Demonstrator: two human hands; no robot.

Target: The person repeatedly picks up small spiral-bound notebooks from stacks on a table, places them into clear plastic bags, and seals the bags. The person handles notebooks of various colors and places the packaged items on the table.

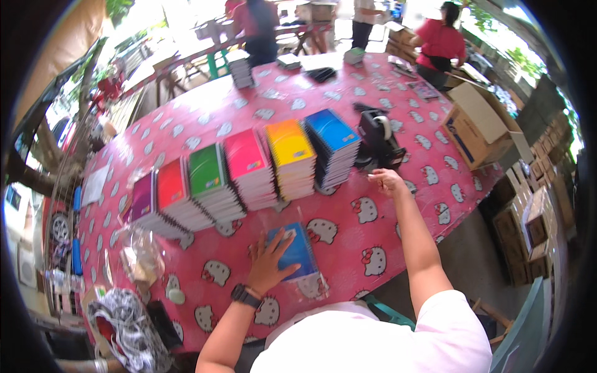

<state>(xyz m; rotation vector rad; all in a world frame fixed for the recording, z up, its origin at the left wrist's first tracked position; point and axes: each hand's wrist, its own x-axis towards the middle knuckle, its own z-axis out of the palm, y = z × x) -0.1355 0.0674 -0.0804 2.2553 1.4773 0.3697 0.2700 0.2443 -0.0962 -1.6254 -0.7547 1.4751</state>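
Observation:
Flat on a blue spiral notebook point(303, 252) rests my left hand point(272, 263), its fingers spread. Clear plastic wrap shows around that notebook's edges. My right hand point(388, 180) is at the near side of a black tape dispenser point(377, 133), fingers pinched together; what they hold, if anything, is too small to make out. Beyond my left hand, spiral notebooks stand in a row of stacks: purple point(143, 198), red point(172, 181), green point(207, 169), pink point(249, 152), yellow point(290, 142) and blue point(333, 129).
A pink patterned cloth point(348, 224) covers the table. Clear plastic bags point(142, 255) and a grey-and-white cloth bundle point(130, 326) lie at the left. An opened cardboard box point(476, 127) stands at the right edge. A person in red point(440, 40) is at the far right.

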